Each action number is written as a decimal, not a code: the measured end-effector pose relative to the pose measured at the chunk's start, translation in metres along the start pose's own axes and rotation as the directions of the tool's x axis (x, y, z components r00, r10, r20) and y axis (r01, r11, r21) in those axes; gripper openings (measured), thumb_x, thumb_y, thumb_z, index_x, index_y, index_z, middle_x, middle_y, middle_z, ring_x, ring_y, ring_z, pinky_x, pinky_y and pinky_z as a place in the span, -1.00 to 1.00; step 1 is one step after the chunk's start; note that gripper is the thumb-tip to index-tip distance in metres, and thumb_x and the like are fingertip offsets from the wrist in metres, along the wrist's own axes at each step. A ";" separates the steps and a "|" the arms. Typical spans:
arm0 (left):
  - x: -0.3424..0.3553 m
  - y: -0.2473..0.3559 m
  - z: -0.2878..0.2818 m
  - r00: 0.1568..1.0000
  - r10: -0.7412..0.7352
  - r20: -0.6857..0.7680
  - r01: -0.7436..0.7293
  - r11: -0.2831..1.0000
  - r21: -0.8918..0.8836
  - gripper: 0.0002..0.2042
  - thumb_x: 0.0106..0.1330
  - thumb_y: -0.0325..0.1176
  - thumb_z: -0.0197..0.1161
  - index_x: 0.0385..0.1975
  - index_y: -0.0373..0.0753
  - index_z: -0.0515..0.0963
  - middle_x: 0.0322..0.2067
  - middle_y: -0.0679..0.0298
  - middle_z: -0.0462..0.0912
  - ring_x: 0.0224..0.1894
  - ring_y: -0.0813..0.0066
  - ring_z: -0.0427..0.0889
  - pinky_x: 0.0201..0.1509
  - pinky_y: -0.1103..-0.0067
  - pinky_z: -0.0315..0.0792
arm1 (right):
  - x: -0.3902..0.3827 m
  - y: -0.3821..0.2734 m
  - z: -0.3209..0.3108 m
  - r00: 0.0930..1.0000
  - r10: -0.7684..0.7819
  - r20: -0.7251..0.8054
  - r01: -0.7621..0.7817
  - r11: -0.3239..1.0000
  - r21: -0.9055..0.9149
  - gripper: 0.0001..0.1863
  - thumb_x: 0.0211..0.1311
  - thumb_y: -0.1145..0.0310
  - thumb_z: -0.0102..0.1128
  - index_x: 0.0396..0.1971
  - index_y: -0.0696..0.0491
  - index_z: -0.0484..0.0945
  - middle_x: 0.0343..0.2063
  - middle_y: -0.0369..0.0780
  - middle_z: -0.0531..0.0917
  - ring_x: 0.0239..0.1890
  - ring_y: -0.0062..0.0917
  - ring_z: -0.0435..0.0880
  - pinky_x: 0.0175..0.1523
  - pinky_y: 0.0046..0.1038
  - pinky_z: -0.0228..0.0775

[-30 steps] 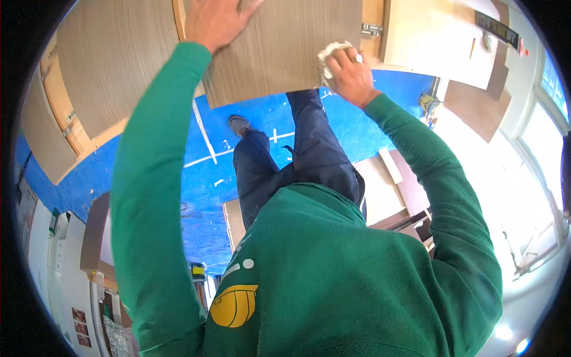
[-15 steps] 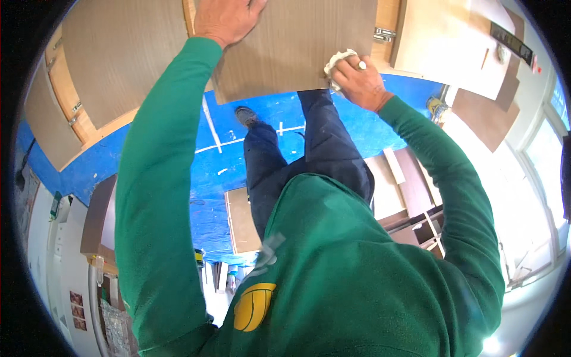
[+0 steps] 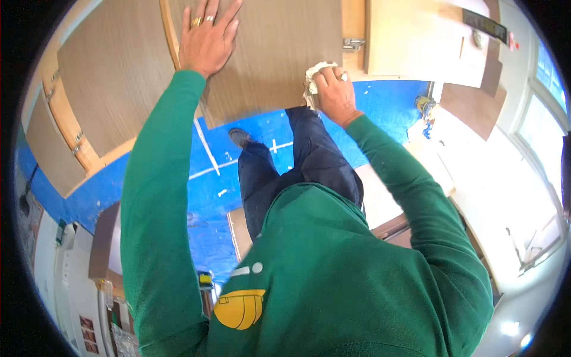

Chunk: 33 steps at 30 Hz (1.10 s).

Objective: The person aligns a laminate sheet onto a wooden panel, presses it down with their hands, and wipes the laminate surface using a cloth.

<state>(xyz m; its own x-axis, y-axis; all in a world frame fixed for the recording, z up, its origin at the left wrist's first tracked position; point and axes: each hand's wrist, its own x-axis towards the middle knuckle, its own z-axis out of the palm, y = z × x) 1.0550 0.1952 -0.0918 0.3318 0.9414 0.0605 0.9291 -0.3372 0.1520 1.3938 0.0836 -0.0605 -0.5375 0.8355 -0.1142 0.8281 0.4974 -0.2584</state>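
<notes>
A brown wood-grain cabinet door (image 3: 273, 53) lies in front of me at the top of the view. My left hand (image 3: 208, 43) rests flat on its left part, fingers spread, with rings on two of them. Bunched in my right hand (image 3: 338, 98) is a cream-white rag (image 3: 310, 78), pressed against the door's lower right edge. A small pale, round-tipped thing shows by the right hand's fingers; I cannot tell what it is. Just right of the door, a metal hinge (image 3: 354, 44) sits on the light wood cabinet frame.
Other brown doors (image 3: 116, 77) are on the left, with hinges at their edges. A pale panel (image 3: 416, 41) and a long black tool (image 3: 485, 26) are at upper right. Blue sheeting (image 3: 380, 101) covers the floor. A yellow-and-black power tool (image 3: 425, 106) stands at right.
The view has shifted, so the doors sit further left and lower. My left hand's fingers now show in full, spread on the door. My right hand keeps the rag at the door's edge.
</notes>
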 end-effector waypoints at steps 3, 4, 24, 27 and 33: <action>0.002 0.006 0.002 0.997 -0.079 0.010 0.079 0.997 -0.022 -0.41 0.69 0.02 0.00 0.67 0.10 0.28 0.71 0.16 0.11 0.73 -0.04 0.04 0.75 -0.06 -0.06 | 0.010 -0.012 0.003 0.939 0.303 -0.162 -0.306 0.952 0.008 -0.77 0.22 0.26 0.39 -0.20 0.01 0.60 -0.16 -0.10 0.63 -0.07 -0.09 0.60 0.04 -0.04 0.40; 0.007 0.008 0.000 0.996 -0.092 0.023 0.093 0.995 -0.034 -0.41 0.69 0.00 0.00 0.67 0.10 0.28 0.71 0.16 0.11 0.73 -0.04 0.03 0.75 -0.05 -0.07 | 0.020 -0.016 0.006 0.887 0.382 -0.259 -0.385 0.922 0.042 -0.77 0.21 0.28 0.41 -0.22 0.03 0.59 -0.18 -0.07 0.62 -0.09 -0.07 0.59 0.03 -0.03 0.39; 0.014 0.003 -0.015 0.929 -0.171 0.327 0.232 0.960 -0.158 -0.36 0.58 0.02 0.15 0.64 0.13 0.32 0.72 0.17 0.04 0.75 -0.06 -0.07 0.74 -0.12 -0.14 | 0.378 0.136 -0.058 0.864 0.439 -0.245 -0.434 0.897 0.077 -0.71 0.19 0.33 0.32 -0.11 0.12 0.60 -0.14 0.00 0.67 0.06 0.00 0.64 0.10 0.01 0.52; 0.009 0.000 -0.010 0.923 -0.168 0.346 0.234 0.959 -0.160 -0.38 0.58 0.01 0.15 0.62 0.13 0.34 0.73 0.20 0.03 0.75 -0.04 -0.07 0.73 -0.14 -0.11 | 0.265 0.106 -0.028 0.977 0.151 -0.152 -0.159 0.986 -0.044 -0.47 0.17 0.24 0.37 0.16 0.07 0.64 0.11 -0.04 0.65 0.28 -0.06 0.57 0.33 0.03 0.42; 0.006 -0.001 -0.009 0.941 -0.156 0.301 0.227 0.949 -0.217 -0.38 0.59 0.01 0.12 0.64 0.18 0.30 0.75 0.25 -0.05 0.76 0.01 -0.12 0.76 -0.10 -0.15 | 0.349 0.099 -0.066 0.991 -0.078 -0.104 0.062 0.987 -0.151 -0.59 0.12 0.19 0.44 -0.03 -0.01 0.66 -0.06 -0.13 0.65 0.11 -0.15 0.62 0.14 -0.06 0.43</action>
<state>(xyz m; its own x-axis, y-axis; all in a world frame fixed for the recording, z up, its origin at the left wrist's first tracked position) 1.0549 0.2008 -0.0830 0.2159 0.9402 -0.2634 0.9218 -0.1074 0.3725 1.2986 0.4396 -0.0629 -0.5813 0.8137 0.0068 0.8076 0.5779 -0.1174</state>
